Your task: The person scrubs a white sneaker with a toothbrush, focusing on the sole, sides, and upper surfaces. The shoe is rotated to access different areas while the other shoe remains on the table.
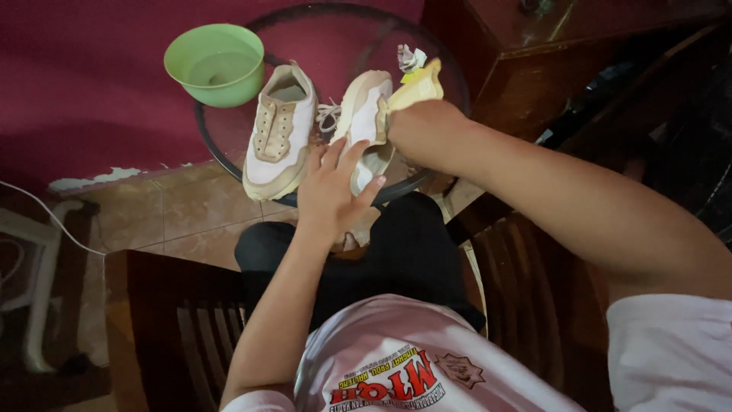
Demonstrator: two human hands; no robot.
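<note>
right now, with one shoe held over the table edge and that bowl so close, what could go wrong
The held shoe is tipped on its side, steadied only by the left hand while the right hand presses a yellow cloth on it; a hard push could slip it off the glass table. The other shoe overhangs the near rim and might get nudged off. The green bowl, seemingly holding water, also overhangs the table's edge and could tip.
</note>
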